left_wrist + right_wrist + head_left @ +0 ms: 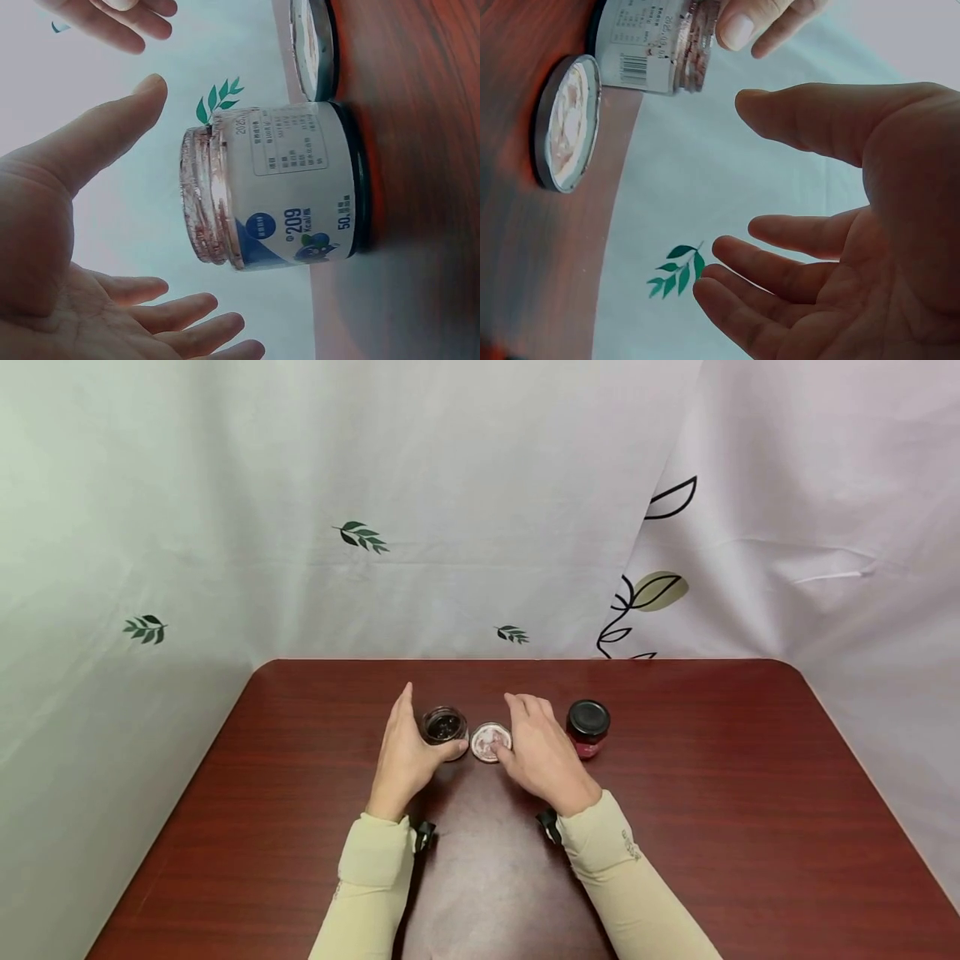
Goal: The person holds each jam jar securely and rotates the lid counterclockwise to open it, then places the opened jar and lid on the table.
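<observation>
An uncapped glass jam jar, with blueberries on its white and blue label, stands upright with dark residue around its threaded rim. My left hand is spread beside it, thumb apart from the fingers; the left wrist view shows a gap between hand and glass. Just right of the jar a round lid lies inside up, whitish and smeared with residue. Over the lid's right side hovers my right hand, fingers loosely bent and holding nothing. In the right wrist view its thumb and fingers are apart from the lid.
A second jar with a black lid and red contents or label stands just right of my right hand. Everything rests on a reddish-brown wooden table. White curtains with leaf prints hang behind and beside it.
</observation>
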Demonstrator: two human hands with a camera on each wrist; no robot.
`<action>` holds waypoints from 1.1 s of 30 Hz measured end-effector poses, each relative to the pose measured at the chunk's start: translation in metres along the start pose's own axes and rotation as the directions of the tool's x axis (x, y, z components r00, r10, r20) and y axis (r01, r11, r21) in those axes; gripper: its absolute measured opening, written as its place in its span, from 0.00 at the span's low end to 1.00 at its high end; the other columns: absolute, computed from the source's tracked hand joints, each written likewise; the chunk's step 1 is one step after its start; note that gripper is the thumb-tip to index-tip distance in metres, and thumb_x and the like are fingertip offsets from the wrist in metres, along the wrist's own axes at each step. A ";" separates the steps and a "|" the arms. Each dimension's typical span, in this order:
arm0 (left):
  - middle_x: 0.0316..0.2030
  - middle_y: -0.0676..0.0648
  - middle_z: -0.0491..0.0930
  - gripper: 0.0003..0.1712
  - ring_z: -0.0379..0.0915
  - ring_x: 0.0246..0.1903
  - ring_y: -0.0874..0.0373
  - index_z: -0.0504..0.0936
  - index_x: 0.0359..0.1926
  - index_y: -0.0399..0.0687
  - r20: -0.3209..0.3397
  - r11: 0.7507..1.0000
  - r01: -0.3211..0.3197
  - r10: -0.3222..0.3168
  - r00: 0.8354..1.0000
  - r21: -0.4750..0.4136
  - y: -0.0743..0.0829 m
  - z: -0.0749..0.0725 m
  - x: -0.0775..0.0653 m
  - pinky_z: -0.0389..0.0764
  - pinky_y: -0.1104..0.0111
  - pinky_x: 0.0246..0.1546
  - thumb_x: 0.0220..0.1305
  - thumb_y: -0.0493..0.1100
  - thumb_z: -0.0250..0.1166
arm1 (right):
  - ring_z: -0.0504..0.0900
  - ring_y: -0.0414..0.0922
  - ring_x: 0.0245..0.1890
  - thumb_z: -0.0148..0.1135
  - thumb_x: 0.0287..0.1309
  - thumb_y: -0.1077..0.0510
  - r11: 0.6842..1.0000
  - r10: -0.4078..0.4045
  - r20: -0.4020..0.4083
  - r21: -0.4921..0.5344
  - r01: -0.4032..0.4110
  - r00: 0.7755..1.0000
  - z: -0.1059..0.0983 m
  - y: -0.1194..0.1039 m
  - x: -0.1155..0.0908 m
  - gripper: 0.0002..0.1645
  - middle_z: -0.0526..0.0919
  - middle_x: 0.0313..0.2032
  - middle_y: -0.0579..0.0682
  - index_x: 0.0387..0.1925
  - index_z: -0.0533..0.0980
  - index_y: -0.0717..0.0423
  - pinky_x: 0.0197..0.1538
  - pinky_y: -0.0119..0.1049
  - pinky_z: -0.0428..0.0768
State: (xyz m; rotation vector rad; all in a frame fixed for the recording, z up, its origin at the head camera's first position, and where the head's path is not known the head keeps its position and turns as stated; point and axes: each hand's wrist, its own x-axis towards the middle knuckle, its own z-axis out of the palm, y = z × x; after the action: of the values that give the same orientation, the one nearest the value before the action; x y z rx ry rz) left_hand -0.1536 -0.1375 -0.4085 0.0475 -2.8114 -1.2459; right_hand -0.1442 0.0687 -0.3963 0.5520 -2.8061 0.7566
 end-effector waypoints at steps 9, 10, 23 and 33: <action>0.78 0.39 0.47 0.70 0.47 0.75 0.43 0.43 0.80 0.45 -0.001 1.000 -0.013 0.013 1.000 0.010 0.000 -0.004 -0.003 0.59 0.47 0.70 0.48 0.52 0.81 | 0.70 0.61 0.63 0.72 0.57 0.56 0.999 -0.030 -0.035 -0.039 0.029 0.999 -0.007 0.001 -0.006 0.41 0.73 0.61 0.65 0.65 0.67 0.72 0.66 0.49 0.69; 0.78 0.39 0.47 0.70 0.47 0.75 0.43 0.43 0.80 0.45 -0.002 1.000 -0.013 0.013 1.000 0.011 0.000 -0.004 -0.004 0.59 0.47 0.70 0.48 0.52 0.81 | 0.70 0.61 0.63 0.72 0.57 0.56 0.999 -0.030 -0.039 -0.041 0.028 0.999 -0.008 0.002 -0.007 0.41 0.73 0.61 0.65 0.65 0.67 0.72 0.66 0.49 0.69; 0.78 0.39 0.48 0.69 0.48 0.75 0.44 0.44 0.80 0.45 -0.013 0.999 -0.032 0.032 0.999 0.007 0.007 -0.005 -0.004 0.58 0.48 0.70 0.48 0.51 0.81 | 0.68 0.61 0.64 0.74 0.54 0.56 0.999 -0.005 -0.067 -0.039 0.002 0.998 -0.017 0.010 -0.015 0.44 0.73 0.62 0.66 0.67 0.66 0.72 0.66 0.51 0.68; 0.78 0.41 0.49 0.69 0.49 0.75 0.45 0.44 0.80 0.46 -0.018 0.999 -0.040 0.040 0.999 0.008 0.010 -0.006 -0.006 0.58 0.49 0.70 0.48 0.51 0.81 | 0.69 0.61 0.64 0.73 0.56 0.56 0.999 -0.007 -0.080 -0.054 0.002 0.997 -0.024 0.017 -0.018 0.43 0.72 0.62 0.66 0.67 0.66 0.72 0.66 0.51 0.68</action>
State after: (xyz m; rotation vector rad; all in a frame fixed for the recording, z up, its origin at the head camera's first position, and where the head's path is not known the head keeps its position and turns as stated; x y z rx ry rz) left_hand -0.1468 -0.1354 -0.3973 0.0033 -2.7879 -1.2199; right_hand -0.1321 0.1003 -0.3880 0.5068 -2.7413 0.6846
